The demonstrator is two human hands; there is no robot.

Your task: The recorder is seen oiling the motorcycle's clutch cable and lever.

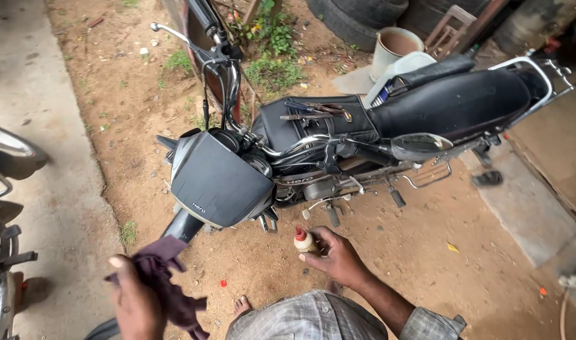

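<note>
A black motorcycle [338, 138] stands on bare dirt, its headlight cowl [217, 179] facing me. My left hand [135, 301] grips a dark maroon rag [168, 277] just below the front fork. My right hand [337, 257] holds a small cream squeeze bottle with a red cap [303, 240], under the engine side of the bike. Pliers and other hand tools [316, 111] lie on the black tank cover. My bare foot [241, 306] shows on the ground between my hands.
Part of another motorcycle [1, 252] stands at the left edge on a concrete strip. Stacked tyres [357, 16], a white bucket [392, 47] and a wooden chair frame [448, 31] sit behind the bike. A concrete slab [540, 208] lies to the right.
</note>
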